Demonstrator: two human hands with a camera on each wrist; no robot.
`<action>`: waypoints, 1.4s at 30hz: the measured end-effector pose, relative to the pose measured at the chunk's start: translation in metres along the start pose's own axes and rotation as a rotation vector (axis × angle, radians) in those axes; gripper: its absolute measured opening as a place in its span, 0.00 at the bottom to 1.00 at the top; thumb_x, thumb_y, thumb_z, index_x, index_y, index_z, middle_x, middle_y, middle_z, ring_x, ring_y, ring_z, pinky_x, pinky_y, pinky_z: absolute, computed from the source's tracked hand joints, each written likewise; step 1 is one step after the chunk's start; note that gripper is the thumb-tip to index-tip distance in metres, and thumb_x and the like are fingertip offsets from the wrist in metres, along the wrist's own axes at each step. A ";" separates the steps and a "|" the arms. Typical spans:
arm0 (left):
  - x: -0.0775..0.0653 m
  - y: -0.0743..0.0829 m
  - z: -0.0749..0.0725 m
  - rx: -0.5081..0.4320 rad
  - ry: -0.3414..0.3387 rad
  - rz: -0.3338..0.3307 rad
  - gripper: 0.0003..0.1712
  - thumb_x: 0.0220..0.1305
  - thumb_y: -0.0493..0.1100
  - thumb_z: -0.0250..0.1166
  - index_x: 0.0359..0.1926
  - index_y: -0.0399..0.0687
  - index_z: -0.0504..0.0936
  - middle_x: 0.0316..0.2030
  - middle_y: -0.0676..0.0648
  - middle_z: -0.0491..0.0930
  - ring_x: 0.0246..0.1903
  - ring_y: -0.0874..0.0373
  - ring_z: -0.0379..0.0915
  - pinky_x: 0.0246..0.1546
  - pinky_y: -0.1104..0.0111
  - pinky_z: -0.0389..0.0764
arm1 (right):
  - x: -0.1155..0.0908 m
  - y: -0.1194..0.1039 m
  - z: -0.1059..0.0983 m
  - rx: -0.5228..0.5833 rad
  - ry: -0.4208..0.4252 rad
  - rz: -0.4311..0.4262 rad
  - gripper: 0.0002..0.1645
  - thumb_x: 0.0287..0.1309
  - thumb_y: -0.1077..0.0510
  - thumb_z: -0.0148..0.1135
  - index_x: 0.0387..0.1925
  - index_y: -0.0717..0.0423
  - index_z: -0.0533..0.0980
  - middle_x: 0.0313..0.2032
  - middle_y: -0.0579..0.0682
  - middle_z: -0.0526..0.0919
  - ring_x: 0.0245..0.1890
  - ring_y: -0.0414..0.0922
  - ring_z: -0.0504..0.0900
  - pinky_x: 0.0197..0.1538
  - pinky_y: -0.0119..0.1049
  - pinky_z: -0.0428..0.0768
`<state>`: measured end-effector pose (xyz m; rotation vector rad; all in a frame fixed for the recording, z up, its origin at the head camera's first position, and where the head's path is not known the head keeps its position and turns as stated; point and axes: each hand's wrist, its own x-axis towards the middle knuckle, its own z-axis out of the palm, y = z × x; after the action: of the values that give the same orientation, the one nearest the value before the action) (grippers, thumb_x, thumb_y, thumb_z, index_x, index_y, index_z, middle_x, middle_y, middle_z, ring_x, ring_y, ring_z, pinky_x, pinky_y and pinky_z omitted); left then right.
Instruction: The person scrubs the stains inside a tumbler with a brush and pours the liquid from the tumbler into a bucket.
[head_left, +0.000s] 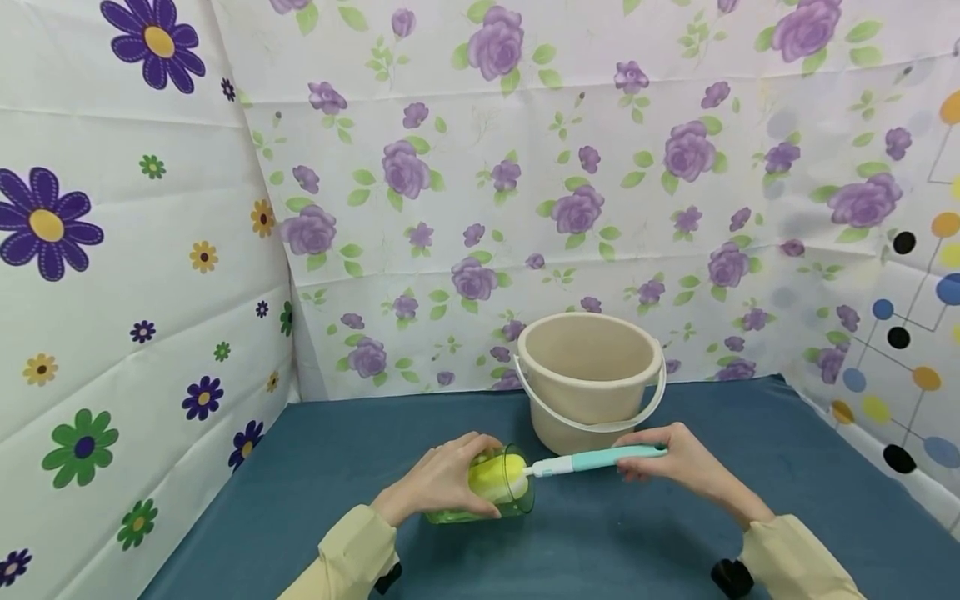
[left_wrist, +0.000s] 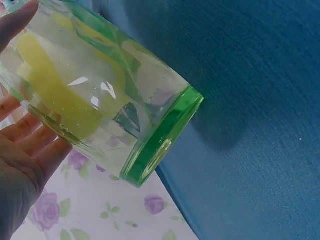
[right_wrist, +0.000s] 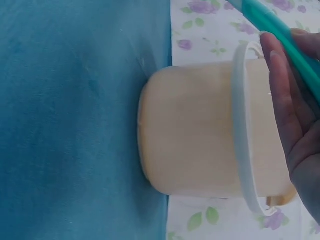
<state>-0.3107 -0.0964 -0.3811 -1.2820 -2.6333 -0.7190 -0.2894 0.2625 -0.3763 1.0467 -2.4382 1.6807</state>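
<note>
In the lower middle of the head view, the left hand (head_left: 446, 477) grips a clear green cup (left_wrist: 95, 95), its thumb on the near side and its fingers over the far side. The cup is tipped onto its side, mouth toward the right of the frame; whether it touches the blue cloth (head_left: 600, 546) cannot be told. Right of it, the right hand (head_left: 667, 457) pinches the teal handle of a brush (head_left: 611, 457) between thumb and fingers. The brush's yellow and white sponge (head_left: 504, 477) sits inside the cup, and its stem comes out of the mouth. A beige bucket (head_left: 581, 404) stands upright on the cloth, right of centre, its white bail (head_left: 588, 427) hanging down in front. A sheet (head_left: 438, 333) with purple flowers fills the upper frame.
</note>
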 end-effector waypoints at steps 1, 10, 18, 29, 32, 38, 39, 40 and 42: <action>0.000 0.000 0.000 -0.001 0.003 0.002 0.43 0.38 0.64 0.71 0.55 0.54 0.69 0.43 0.56 0.70 0.38 0.64 0.68 0.33 0.71 0.72 | 0.001 0.000 -0.001 -0.007 -0.007 -0.004 0.14 0.55 0.64 0.60 0.43 0.66 0.78 0.29 0.59 0.82 0.26 0.56 0.80 0.27 0.47 0.78; -0.001 -0.003 -0.001 0.012 0.001 0.011 0.43 0.39 0.65 0.71 0.56 0.53 0.69 0.44 0.53 0.71 0.41 0.61 0.69 0.35 0.68 0.73 | 0.003 -0.001 0.000 0.020 -0.087 -0.044 0.12 0.56 0.66 0.59 0.42 0.67 0.78 0.27 0.57 0.82 0.24 0.59 0.79 0.28 0.49 0.77; 0.000 -0.003 -0.001 0.007 0.001 0.006 0.43 0.39 0.64 0.71 0.56 0.53 0.69 0.45 0.53 0.71 0.41 0.61 0.68 0.35 0.68 0.72 | 0.001 -0.024 0.008 0.052 -0.046 -0.003 0.11 0.56 0.69 0.57 0.40 0.72 0.77 0.27 0.61 0.81 0.24 0.58 0.79 0.27 0.48 0.77; -0.002 -0.002 -0.003 -0.020 -0.010 -0.008 0.43 0.39 0.62 0.72 0.57 0.53 0.68 0.46 0.55 0.70 0.41 0.63 0.68 0.36 0.68 0.72 | 0.001 -0.026 0.009 0.032 -0.012 0.029 0.11 0.56 0.68 0.58 0.40 0.72 0.77 0.27 0.61 0.81 0.25 0.56 0.80 0.28 0.47 0.78; -0.002 -0.003 -0.003 -0.027 -0.018 -0.016 0.43 0.40 0.64 0.71 0.57 0.53 0.68 0.46 0.56 0.70 0.41 0.63 0.68 0.37 0.68 0.72 | 0.001 -0.025 0.008 0.029 -0.017 0.027 0.11 0.56 0.68 0.58 0.40 0.72 0.77 0.27 0.60 0.81 0.25 0.58 0.80 0.28 0.47 0.78; -0.002 -0.004 -0.004 -0.037 -0.016 -0.028 0.44 0.40 0.64 0.71 0.57 0.54 0.68 0.46 0.56 0.70 0.41 0.63 0.67 0.38 0.68 0.72 | 0.000 -0.026 0.006 0.032 -0.022 0.026 0.11 0.56 0.68 0.58 0.41 0.71 0.77 0.28 0.60 0.81 0.25 0.55 0.81 0.27 0.47 0.78; -0.002 -0.004 -0.004 -0.038 -0.014 -0.029 0.44 0.40 0.64 0.71 0.57 0.54 0.68 0.46 0.56 0.70 0.42 0.62 0.67 0.38 0.67 0.72 | -0.001 -0.027 0.006 0.032 -0.020 0.027 0.11 0.56 0.68 0.58 0.41 0.71 0.77 0.28 0.61 0.81 0.25 0.55 0.81 0.28 0.47 0.78; -0.002 -0.004 -0.004 -0.039 -0.013 -0.029 0.44 0.40 0.64 0.70 0.57 0.54 0.68 0.47 0.56 0.70 0.42 0.62 0.67 0.39 0.67 0.72 | -0.001 -0.028 0.006 0.030 -0.017 0.030 0.11 0.56 0.68 0.58 0.41 0.72 0.77 0.28 0.60 0.81 0.25 0.56 0.80 0.28 0.47 0.78; -0.003 -0.003 -0.005 -0.042 -0.012 -0.034 0.44 0.40 0.64 0.70 0.58 0.54 0.68 0.47 0.56 0.69 0.43 0.62 0.67 0.40 0.66 0.72 | -0.001 -0.029 0.006 0.030 -0.012 0.041 0.12 0.56 0.68 0.58 0.41 0.73 0.77 0.27 0.60 0.81 0.25 0.56 0.80 0.28 0.48 0.78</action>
<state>-0.3119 -0.1027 -0.3788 -1.2586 -2.6699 -0.7774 -0.2709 0.2520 -0.3551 1.0199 -2.4664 1.7337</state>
